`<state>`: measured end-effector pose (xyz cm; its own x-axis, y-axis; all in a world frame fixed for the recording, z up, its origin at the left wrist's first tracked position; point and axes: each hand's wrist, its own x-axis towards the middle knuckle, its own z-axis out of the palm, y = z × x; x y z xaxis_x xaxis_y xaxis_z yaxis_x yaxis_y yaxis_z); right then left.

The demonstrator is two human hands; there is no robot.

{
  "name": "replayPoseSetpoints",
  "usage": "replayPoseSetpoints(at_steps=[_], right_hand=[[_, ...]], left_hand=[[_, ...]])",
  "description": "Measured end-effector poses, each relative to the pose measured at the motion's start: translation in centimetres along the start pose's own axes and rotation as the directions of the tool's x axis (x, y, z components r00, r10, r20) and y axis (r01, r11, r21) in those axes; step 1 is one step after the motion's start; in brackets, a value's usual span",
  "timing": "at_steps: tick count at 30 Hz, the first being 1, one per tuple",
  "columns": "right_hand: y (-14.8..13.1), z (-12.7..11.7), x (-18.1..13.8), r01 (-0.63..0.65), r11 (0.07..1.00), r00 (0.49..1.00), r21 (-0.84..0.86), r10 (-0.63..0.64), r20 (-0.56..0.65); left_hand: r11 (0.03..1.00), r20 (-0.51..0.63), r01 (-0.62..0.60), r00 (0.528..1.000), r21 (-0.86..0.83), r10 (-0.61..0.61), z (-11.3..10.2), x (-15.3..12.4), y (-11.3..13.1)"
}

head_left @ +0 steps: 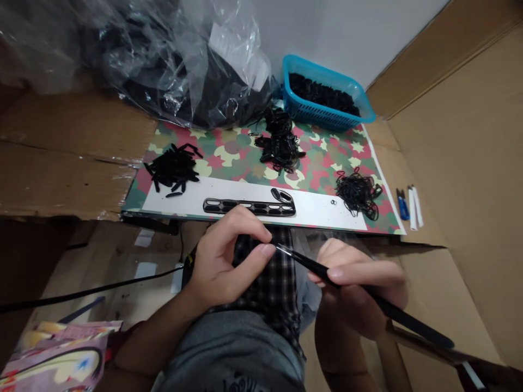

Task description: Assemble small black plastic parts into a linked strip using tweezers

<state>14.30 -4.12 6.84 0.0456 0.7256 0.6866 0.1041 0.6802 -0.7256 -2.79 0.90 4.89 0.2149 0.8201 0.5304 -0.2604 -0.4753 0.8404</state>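
My left hand [223, 258] is closed in a pinch in front of the table edge; what its fingertips hold is dark and too small to make out. My right hand [359, 275] grips black tweezers [312, 265], whose silvery tips meet the left fingertips. Just beyond the hands, a long dark strip [265, 209] with a row of oval slots lies on a white sheet [322, 209]. Some slots are filled with black pieces and others show white. A few loose black oval pieces [281, 195] rest at its right end.
On the camouflage-patterned tabletop [226, 149] lie a pile of black slivers [174, 166], a heap of black pieces [281, 144] and a tangle of thin black loops [357, 191]. Behind stand a blue basket [327, 111] and a clear plastic bag [192, 71]. Blue-handled snips [402, 204] lie right.
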Motion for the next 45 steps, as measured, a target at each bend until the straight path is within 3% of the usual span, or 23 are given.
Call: replayPoseSetpoints(at_steps=[7, 16, 24, 29, 35, 37, 40, 42, 44, 45], right_hand=[[0.3, 0.2, -0.2, -0.022, 0.999, 1.000, 0.035, 0.021, 0.010], [0.6, 0.6, -0.5, -0.044, 0.997, 0.998, 0.057, 0.046, -0.043], [0.5, 0.3, -0.3, -0.231, 0.966, 0.967, 0.121, 0.241, -0.077], [1.9, 0.8, 0.4, -0.404, 0.805, 0.887, 0.434, 0.462, -0.030], [3.9, 2.2, 0.2, -0.493, 0.467, 0.797, 0.734, 0.582, 0.165], [4.1, 2.1, 0.3, -0.494, 0.431, 0.789, 0.755, 0.587, 0.181], [4.2, 0.8, 0.7, -0.478, 0.526, 0.809, 0.704, 0.576, 0.119], [4.3, -0.7, 0.9, -0.432, 0.683, 0.845, 0.589, 0.535, -0.001], [4.5, -2.6, 0.8, -0.323, 0.890, 0.878, 0.321, 0.408, -0.250], [4.7, -3.5, 0.5, -0.266, 0.957, 0.862, 0.118, 0.291, -0.415]], left_hand=[[0.998, -0.084, 0.050, 0.995, -0.042, -0.054, 0.5, -0.4, -0.1], [0.999, -0.093, 0.050, 0.994, 0.010, -0.049, 0.6, -0.6, -0.2], [0.994, -0.053, 0.101, 0.994, 0.036, -0.099, 0.4, -0.7, -0.1], [0.981, 0.024, 0.183, 0.983, -0.063, -0.181, 0.2, -0.6, 0.1], [0.951, 0.068, 0.230, 0.973, -0.207, -0.221, 0.7, -0.5, -0.4], [0.942, 0.071, 0.248, 0.969, -0.225, -0.237, 0.9, -0.5, -0.7], [0.933, 0.080, 0.254, 0.967, -0.253, -0.242, 0.9, -0.4, -1.0], [0.938, 0.069, 0.250, 0.968, -0.242, -0.240, 0.8, -0.3, -1.2], [0.948, 0.055, 0.249, 0.968, -0.198, -0.243, 0.7, -0.2, -1.3], [0.954, 0.050, 0.248, 0.969, -0.168, -0.243, 0.7, -0.2, -1.4]])
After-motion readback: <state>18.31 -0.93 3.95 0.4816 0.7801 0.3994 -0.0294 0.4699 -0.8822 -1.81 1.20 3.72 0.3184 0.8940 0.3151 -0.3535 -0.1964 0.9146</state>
